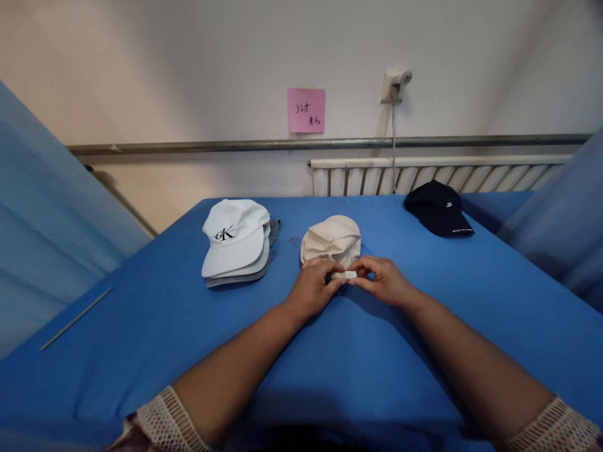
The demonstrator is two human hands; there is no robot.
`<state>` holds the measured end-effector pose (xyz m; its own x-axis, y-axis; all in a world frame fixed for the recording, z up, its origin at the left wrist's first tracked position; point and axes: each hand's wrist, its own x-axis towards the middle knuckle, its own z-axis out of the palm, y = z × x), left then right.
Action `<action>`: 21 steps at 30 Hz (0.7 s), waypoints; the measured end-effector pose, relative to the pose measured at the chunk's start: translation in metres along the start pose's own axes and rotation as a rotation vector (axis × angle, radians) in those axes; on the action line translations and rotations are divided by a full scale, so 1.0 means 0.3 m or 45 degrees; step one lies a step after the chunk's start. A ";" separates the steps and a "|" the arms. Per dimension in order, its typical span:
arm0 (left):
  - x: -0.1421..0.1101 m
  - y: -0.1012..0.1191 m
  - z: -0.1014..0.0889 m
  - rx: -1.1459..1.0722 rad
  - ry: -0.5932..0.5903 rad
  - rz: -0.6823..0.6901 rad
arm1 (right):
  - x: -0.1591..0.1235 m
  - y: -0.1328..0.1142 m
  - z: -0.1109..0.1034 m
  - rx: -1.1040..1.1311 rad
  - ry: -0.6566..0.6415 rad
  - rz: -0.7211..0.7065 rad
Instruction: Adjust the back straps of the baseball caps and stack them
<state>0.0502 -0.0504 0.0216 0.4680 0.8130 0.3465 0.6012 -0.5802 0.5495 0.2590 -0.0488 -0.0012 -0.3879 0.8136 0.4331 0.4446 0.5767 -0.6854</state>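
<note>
A beige cap [332,235] lies on the blue-covered table in front of me, its crown creased and its brim pointing away or hidden. At its near edge, both my hands pinch the cap's back strap [339,275], where a small white piece [351,274] shows between them. My left hand [315,284] has thumb and fingertips closed on the strap's left part. From the other side, my right hand [380,277] pinches the right end beside the white piece. What exactly lies under the fingertips is hidden.
To the left sits a stack of caps, a white one [235,229] on top of grey ones [240,280]. A black cap [438,207] lies at the back right. A thin stick [76,318] rests at the left. Blue curtains [42,220] flank the table; a radiator [367,179] stands behind.
</note>
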 end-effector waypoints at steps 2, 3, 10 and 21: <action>0.002 0.003 -0.017 0.070 -0.013 0.024 | 0.000 0.000 -0.007 -0.012 -0.002 -0.024; 0.003 0.003 -0.027 0.114 -0.024 0.035 | 0.000 0.001 -0.011 -0.013 -0.002 -0.029; 0.011 -0.003 -0.036 0.130 -0.042 -0.003 | -0.001 0.004 -0.008 0.008 -0.037 -0.025; 0.010 0.015 -0.042 0.214 -0.073 0.066 | 0.004 0.022 0.003 0.049 -0.016 0.026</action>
<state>0.0462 -0.0501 0.0346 0.5345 0.7803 0.3247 0.6729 -0.6254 0.3952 0.2607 -0.0442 -0.0057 -0.3894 0.8240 0.4115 0.4210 0.5566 -0.7162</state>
